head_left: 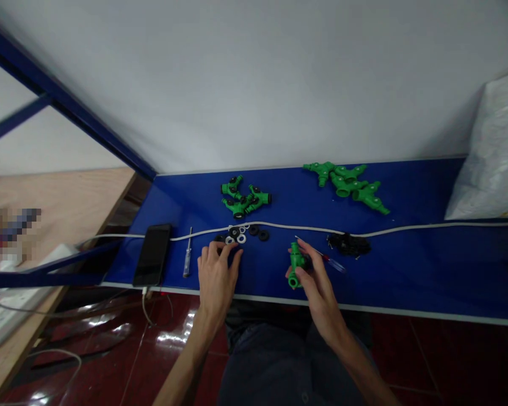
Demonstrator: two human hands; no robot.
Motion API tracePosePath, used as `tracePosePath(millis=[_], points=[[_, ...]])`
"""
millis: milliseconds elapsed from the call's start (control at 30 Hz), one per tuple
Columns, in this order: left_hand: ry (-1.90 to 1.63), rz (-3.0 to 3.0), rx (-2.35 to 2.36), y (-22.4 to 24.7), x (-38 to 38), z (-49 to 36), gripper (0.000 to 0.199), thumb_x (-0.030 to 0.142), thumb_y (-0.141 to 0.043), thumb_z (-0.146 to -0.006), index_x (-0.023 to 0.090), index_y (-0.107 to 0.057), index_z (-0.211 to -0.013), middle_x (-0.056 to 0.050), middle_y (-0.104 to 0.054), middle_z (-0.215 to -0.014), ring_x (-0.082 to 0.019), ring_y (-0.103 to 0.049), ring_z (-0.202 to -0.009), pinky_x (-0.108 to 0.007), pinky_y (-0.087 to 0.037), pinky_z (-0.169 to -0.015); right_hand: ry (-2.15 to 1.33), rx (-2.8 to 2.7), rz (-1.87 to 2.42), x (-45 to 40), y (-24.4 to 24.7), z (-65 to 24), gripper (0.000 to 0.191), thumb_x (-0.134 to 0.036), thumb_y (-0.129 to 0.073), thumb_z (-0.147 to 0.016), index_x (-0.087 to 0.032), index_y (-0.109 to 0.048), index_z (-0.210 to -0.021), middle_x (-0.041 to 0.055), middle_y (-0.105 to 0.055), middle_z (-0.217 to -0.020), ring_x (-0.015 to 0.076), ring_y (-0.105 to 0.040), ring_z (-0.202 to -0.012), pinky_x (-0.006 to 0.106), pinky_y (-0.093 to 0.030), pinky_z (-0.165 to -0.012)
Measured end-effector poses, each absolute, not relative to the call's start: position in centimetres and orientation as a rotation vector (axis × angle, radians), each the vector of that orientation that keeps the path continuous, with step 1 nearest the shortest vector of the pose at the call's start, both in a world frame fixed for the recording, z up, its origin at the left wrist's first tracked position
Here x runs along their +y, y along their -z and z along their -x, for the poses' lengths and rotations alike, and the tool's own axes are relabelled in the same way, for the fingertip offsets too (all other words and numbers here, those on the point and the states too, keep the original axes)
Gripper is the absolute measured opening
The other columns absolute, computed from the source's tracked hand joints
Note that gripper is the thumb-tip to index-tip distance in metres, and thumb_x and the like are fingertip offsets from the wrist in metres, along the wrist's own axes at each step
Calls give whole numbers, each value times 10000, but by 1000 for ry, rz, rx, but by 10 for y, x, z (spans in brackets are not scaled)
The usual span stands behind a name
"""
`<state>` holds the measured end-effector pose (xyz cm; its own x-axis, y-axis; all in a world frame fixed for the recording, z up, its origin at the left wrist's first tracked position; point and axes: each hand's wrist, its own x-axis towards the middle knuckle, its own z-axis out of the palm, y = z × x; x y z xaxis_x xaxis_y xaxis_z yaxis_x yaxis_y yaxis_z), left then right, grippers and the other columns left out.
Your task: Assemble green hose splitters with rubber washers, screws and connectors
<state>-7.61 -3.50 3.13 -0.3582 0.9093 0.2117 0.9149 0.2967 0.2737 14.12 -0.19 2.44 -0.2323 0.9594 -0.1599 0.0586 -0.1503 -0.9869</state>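
Observation:
A green plastic hose Y-connector (295, 260) is held in my right hand (319, 285), fingers wrapped about its side and thumb on its lower part. My left hand (217, 276) is at the near side of a small group of washers, black ones (263, 235) and white ones (241, 239). Its fingers are bent and apart, their tips at the washers, with nothing seen in them. Just beyond my right hand lies a screwdriver (336, 264) with a clear and red handle. To its right is a pile of small black parts (349, 244).
Green connectors with black fittings (239, 207) and plain green ones (342, 185) lie toward the wall. A white cable (288, 226) crosses the blue table (415, 270). Leftward are a second screwdriver (187, 258) and a phone (153, 256); a white bag (491, 152) stands at right.

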Motion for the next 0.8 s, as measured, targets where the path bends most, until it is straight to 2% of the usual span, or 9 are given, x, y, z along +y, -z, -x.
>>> tracePosePath(millis=[100, 200, 300, 433, 567, 667, 800], points=[[537, 1808, -2495, -33, -31, 80, 189, 336, -631, -967, 244, -762, -1069, -90, -657, -1020, -293, -559, -926, -406, -436, -809, -1602, -1225, 1272, -1, -27, -138, 609, -498, -588, -946, -299, -433, -1499, 78, -644, -1308, 227, -639, -1103, 395, -535, -951], [733, 1842, -2504, -37, -29, 81, 109, 303, -682, -925, 255, -768, -970, -83, -687, -999, -293, -549, -911, -393, -394, -802, -1649, -1198, 1309, -1, -31, -135, 639, -552, -602, -921, -277, -447, -1476, 77, -673, -1245, 233, -640, -1086, 413, -525, -972], [1181, 1850, -2625, -46, -26, 74, 35, 302, -763, -860, 272, -781, -859, -50, -745, -913, -271, -564, -843, -370, -387, -795, -1644, -1226, 1392, 0, -33, -133, 616, -640, -551, -933, -275, -484, -1425, 89, -654, -1310, 250, -630, -1117, 454, -483, -1031], [1779, 1776, -2854, -60, -16, 46, 139, 388, -816, -810, 249, -801, -816, -15, -760, -842, -204, -578, -728, -304, -414, -722, -1607, -1343, 1410, -1, -33, -133, 601, -659, -508, -952, -289, -465, -1423, 88, -592, -1421, 273, -571, -1262, 491, -406, -1120], [2158, 1764, -2926, -61, -6, 19, 210, 403, -780, -841, 193, -781, -852, -15, -734, -799, -176, -603, -729, -276, -426, -705, -1571, -1466, 1375, -5, -35, -134, 556, -618, -501, -979, -287, -463, -1424, 73, -547, -1478, 262, -494, -1377, 452, -397, -1136], [2295, 1745, -2936, -56, -5, 11, 231, 407, -774, -848, 178, -756, -865, -17, -710, -809, -168, -609, -759, -268, -437, -724, -1562, -1482, 1354, -6, -38, -133, 514, -603, -492, -993, -268, -511, -1383, 71, -586, -1431, 253, -545, -1312, 416, -424, -1101], [2451, 1712, -2913, -54, -9, 9, 238, 395, -805, -826, 177, -720, -867, 1, -675, -797, -150, -599, -755, -252, -447, -729, -1532, -1453, 1307, -4, -41, -132, 429, -585, -454, -1021, -236, -607, -1218, 49, -687, -1219, 213, -632, -1105, 339, -464, -1003]])
